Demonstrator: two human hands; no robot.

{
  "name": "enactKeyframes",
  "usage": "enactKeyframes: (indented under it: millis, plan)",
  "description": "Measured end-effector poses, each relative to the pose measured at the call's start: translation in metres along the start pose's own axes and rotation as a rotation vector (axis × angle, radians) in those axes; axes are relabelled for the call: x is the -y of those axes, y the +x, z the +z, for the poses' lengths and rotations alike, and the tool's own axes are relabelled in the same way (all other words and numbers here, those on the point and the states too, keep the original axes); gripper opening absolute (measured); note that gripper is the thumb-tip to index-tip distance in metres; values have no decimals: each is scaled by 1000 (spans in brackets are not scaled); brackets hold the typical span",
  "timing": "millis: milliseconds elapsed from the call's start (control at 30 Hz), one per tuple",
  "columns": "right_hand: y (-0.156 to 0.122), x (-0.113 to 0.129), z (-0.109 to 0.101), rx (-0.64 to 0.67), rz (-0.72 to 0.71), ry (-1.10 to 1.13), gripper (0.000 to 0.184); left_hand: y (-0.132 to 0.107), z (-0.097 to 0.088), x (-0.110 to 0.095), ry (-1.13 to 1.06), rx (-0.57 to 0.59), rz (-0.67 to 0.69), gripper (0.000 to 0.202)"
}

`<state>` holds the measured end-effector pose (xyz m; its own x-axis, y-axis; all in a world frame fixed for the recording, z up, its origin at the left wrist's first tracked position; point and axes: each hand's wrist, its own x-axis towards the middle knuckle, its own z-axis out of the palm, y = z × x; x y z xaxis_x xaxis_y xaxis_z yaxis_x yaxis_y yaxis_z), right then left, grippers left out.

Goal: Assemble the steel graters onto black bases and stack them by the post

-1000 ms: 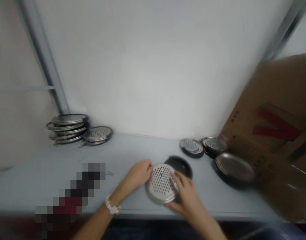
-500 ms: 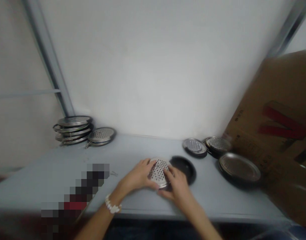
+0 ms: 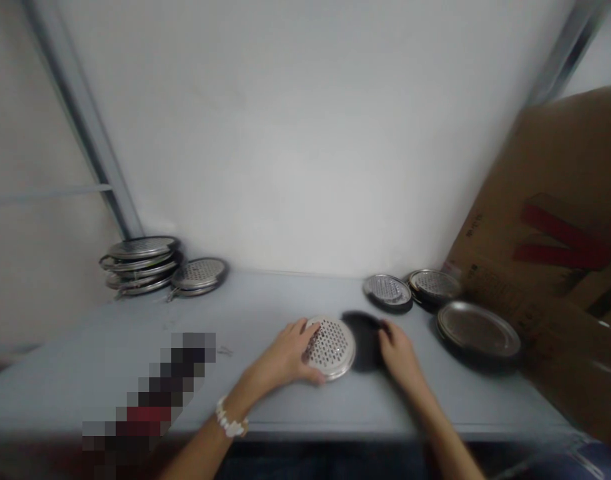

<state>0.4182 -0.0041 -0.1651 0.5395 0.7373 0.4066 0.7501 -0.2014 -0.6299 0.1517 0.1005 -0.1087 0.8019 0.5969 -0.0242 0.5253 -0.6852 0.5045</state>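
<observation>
While both hands work at the near side of the table [image 3: 285, 297], a cardboard box [image 3: 550, 173] with red markings leans in at the far right, well beyond the right hand. Further right of that hand sits a wide round metal-faced pan [image 3: 478, 330] with a dark rim, and past it two smaller perforated discs [image 3: 388, 290] and [image 3: 435, 285] lie near the wall. Far left of the left hand is a stack of perforated metal discs [image 3: 140, 263], with a single disc [image 3: 199, 273] just beside it. A pixelated patch [image 3: 155, 393] hides whatever lies left of the left wrist.

Between the hands, a perforated steel disc [image 3: 331, 347] lies flat on the table, right under the left hand's fingers. Just to its right is a dark round dish [image 3: 365, 340], blurred, so its exact shape is unclear. The left hand [image 3: 285, 357] rests open on the disc's left side, fingers slightly spread, no pinch. The right hand [image 3: 398, 357] has its fingers curled at the dish's right edge; pinching or just touching, cannot tell. The disc looks light and stiff, slippery on its metal face, so its rim is the likely place to hold. A white bead bracelet [image 3: 231, 421] circles the left wrist.
</observation>
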Motion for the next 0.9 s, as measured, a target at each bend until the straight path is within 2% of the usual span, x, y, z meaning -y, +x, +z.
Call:
enactKeyframes:
  millis: [167,267,567,733,900]
  plan:
    - [-8,20,-1,46,-53,25,38,3,15,-13,-56,-39,75,113]
    - [-13,29,-3,51,-67,10,38,3,19,-19,-41,-56,75,110]
    - [-19,33,7,71,-50,-69,27,10,29,-35,90,-136,29,111]
    - [-22,40,9,97,-36,-91,22,11,37,-36,122,-191,6,112]
    - [-22,42,7,113,-40,-94,20,8,40,-39,166,-166,-15,112]
